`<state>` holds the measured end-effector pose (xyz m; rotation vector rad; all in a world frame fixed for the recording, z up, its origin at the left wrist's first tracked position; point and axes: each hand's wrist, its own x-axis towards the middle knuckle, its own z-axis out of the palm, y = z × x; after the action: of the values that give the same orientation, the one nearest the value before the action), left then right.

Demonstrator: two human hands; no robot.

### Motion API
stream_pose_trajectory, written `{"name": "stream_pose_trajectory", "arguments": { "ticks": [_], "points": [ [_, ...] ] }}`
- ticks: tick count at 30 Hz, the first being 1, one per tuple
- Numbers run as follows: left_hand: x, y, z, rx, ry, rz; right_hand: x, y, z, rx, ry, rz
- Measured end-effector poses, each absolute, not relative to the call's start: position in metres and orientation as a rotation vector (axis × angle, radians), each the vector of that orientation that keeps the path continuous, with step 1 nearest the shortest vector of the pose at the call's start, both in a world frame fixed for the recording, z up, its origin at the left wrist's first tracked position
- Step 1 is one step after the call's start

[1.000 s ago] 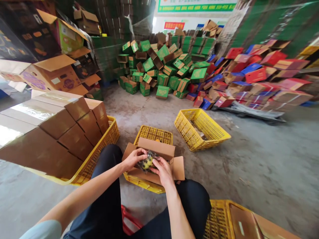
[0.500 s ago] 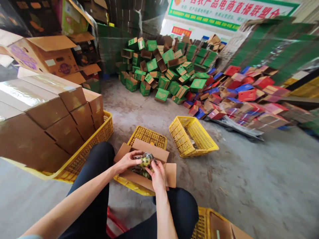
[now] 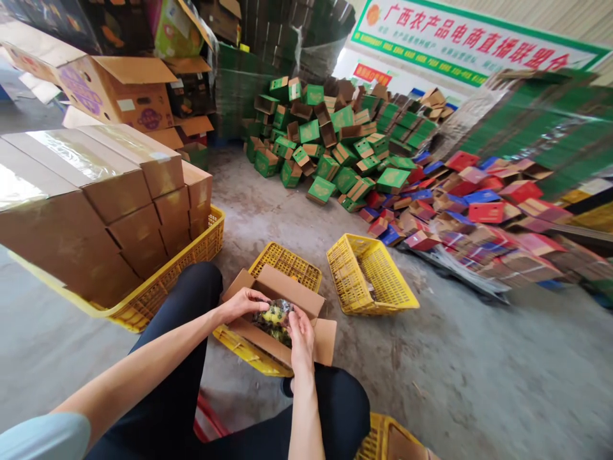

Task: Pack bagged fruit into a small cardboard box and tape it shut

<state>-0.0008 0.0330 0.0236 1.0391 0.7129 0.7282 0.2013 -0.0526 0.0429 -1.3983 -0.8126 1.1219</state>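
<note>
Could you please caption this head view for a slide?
Left hand and right hand hold a wrapped item over an open cardboard box on a yellow crate.

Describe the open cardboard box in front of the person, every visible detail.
The open cardboard box is plain brown, no print showing, with its flaps folded outward, the right one splayed widest. It rests mouth up on a yellow plastic crate. Dark and yellow-green contents show inside, partly hidden. The left hand and right hand hold a clear packet over its mouth; whether they touch the cardboard is unclear.
</note>
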Motion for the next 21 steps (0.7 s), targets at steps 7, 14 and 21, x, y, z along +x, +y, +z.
{"name": "stream_pose_trajectory", "arguments": {
  "ticks": [7,14,21],
  "points": [
    [-0.004,0.035,0.025,1.101,0.736,0.687,0.209,-0.051,0.034,-1.488,-0.779,1.041],
    [-0.003,0.035,0.026,1.027,0.742,0.699,0.210,-0.046,0.027,-1.506,-0.710,0.981],
    [0.001,0.036,0.024,0.981,0.746,0.703,0.209,-0.046,0.024,-1.485,-0.666,0.980]
  ]
}}
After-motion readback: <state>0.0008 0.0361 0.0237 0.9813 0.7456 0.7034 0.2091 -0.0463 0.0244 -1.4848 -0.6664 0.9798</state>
